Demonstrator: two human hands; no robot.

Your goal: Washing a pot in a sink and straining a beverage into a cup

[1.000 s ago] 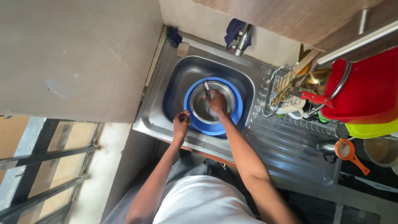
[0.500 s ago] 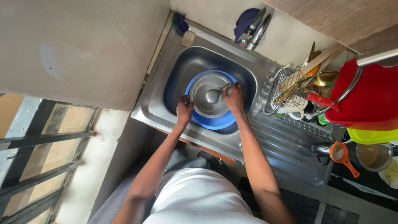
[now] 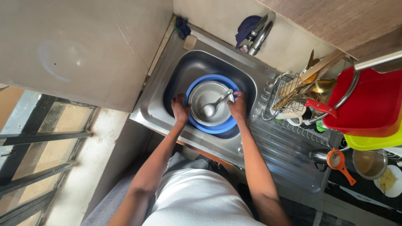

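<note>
A blue basin point(image 3: 217, 127) sits in the steel sink point(image 3: 190, 69). Inside it rests a round metal bowl point(image 3: 205, 94) with a metal ladle point(image 3: 211, 108) lying across it. My left hand point(image 3: 180, 109) grips the basin's left rim. At the right rim my right hand point(image 3: 238, 106) holds the basin, close to the ladle's handle end. Both forearms reach down from the bottom of the view.
A tap point(image 3: 260, 35) with a dark cloth point(image 3: 246, 26) stands behind the sink. Right of the sink a wire rack point(image 3: 281, 109) holds utensils, beside red point(image 3: 368, 104) and yellow-green tubs point(image 3: 372, 142). An orange strainer point(image 3: 340, 164) and a pot point(image 3: 368, 163) lie on the drainboard. A barred window point(image 3: 37, 146) is at left.
My right hand left the bowl's middle and moved to the basin's right rim. My left hand shifted to the left rim. The ladle now lies across the bowl.
</note>
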